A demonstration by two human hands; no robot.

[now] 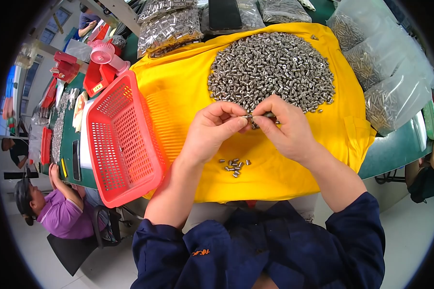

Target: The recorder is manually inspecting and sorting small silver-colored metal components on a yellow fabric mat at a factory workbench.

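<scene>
My left hand (212,129) and my right hand (288,129) meet over a yellow cloth (178,91). Between their fingertips they pinch a small metal part (248,116), mostly covered by the fingers. Both thumbs and forefingers are closed on it. Just beyond the hands lies a wide heap of small silvery cylindrical metal parts (270,67), some showing a hole in the end. A small group of the same metal cylinders (235,166) rests on the cloth nearer to me, below my hands.
Left of my forearm stands a red perforated plastic basket (125,144). Bags of metal parts (171,29) and a dark phone (225,14) lie at the back; more clear bags (381,98) line the right. A pink fan (101,54) stands far left. A person in purple (67,212) sits there.
</scene>
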